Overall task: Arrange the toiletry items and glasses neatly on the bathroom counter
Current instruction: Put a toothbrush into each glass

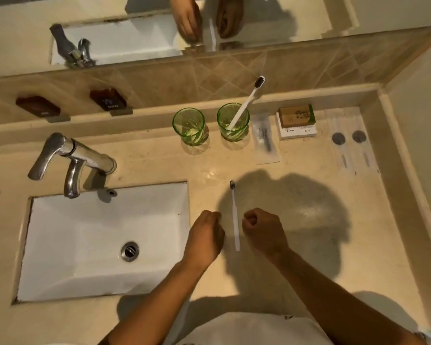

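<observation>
A white toothbrush lies flat on the beige counter, bristles pointing away from me. My left hand rests just left of its handle, fingers curled, holding nothing. My right hand sits just right of it as a loose fist, also holding nothing. Two green glasses stand side by side at the back: the left glass holds nothing, the right glass holds a second white toothbrush leaning to the right.
A wrapped sachet, stacked small boxes and two flat packets lie in a row right of the glasses. The white sink and chrome tap fill the left. A raised ledge and mirror run along the back.
</observation>
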